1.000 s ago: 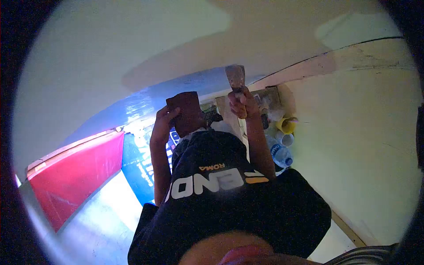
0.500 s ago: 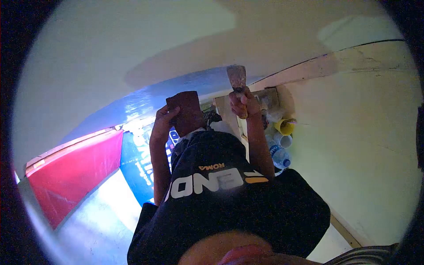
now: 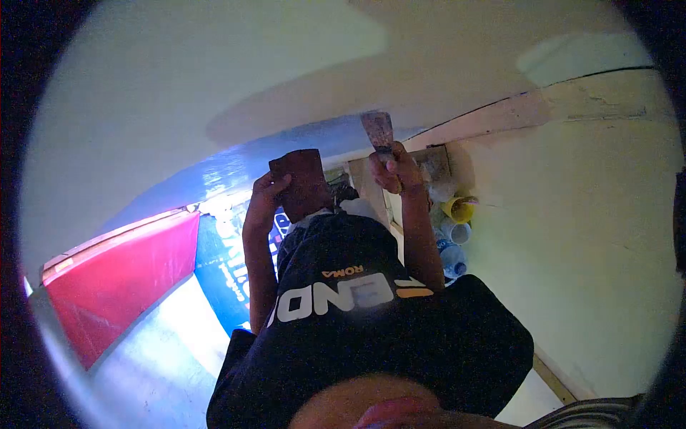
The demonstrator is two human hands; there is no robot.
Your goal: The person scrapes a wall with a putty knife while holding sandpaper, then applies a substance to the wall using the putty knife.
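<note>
My left hand [image 3: 269,191] pinches the left edge of a dark reddish-brown flat piece, which looks like a sheet of sandpaper [image 3: 304,186], its thumb lying over the face. Level with it, my right hand [image 3: 397,170] wraps round the handle of a putty knife [image 3: 378,129]. The worn, stained blade points up and leans a little left, overlapping the pale wall [image 3: 300,64] in this view. Both hands are in front of my dark shirt, apart from each other.
Right of my right forearm are a yellow cup [image 3: 458,209], a whitish cup [image 3: 457,232] and a plastic bottle [image 3: 451,257], beside a greenish wall [image 3: 572,236]. A red panel [image 3: 128,282] stands at the left, next to a bright blue printed sheet [image 3: 221,264].
The putty knife's blade has tipped left and dropped slightly as my right hand turned. My left hand and the sheet have barely moved.
</note>
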